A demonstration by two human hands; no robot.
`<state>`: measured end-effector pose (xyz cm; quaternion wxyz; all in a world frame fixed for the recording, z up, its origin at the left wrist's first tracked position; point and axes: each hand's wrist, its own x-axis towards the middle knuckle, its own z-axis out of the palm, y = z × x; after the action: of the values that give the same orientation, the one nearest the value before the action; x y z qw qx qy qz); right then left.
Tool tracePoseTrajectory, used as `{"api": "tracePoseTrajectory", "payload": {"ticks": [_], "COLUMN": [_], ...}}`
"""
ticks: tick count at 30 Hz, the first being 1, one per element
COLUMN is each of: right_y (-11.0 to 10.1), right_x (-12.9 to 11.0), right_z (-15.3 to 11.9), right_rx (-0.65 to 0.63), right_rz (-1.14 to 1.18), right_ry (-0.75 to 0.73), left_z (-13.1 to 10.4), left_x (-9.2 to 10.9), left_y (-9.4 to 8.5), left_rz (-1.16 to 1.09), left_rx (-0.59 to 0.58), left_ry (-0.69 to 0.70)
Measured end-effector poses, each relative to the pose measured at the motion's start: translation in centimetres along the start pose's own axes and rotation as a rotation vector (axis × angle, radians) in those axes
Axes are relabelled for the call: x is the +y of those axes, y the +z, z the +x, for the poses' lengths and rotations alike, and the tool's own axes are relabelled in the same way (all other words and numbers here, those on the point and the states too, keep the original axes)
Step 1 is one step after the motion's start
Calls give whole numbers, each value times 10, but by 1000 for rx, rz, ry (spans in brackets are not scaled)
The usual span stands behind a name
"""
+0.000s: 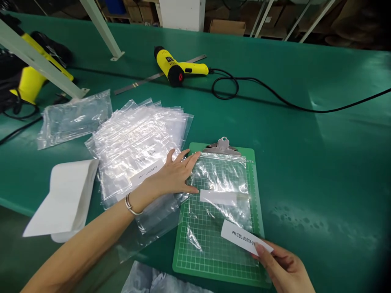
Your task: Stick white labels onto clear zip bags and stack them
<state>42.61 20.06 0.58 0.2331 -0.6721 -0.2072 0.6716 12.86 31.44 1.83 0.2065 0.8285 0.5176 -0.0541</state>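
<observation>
Nearest the camera, the right hand (285,270) pinches a white label (244,237) printed "PN:CBL-00578", a narrow strip whose long axis slants from upper left down to lower right. It hovers over a clear zip bag (220,195) lying on the green gridded clipboard (255,195). The left hand (174,177), fingers spread flat, presses the bag's left edge beside the stack of bags (134,142).
</observation>
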Motion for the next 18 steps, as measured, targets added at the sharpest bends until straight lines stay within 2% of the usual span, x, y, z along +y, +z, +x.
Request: {"api": "tracePoseTrajectory", "payload": {"ticks": [8, 15, 18], "right_y": [-1, 3, 8], "right_x": [3, -2, -5], "right_z": [2, -1, -4], "right_rx": [-21, 4, 37], "right_rz": [-85, -77, -60], "right_ry": [-120, -77, -106], "left_z": [0, 1, 2], "left_x": [0, -1, -3], "left_y": [0, 1, 3], "left_rz": [0, 22, 53], "left_rx": [6, -12, -30], "left_ry": [13, 17, 20]}}
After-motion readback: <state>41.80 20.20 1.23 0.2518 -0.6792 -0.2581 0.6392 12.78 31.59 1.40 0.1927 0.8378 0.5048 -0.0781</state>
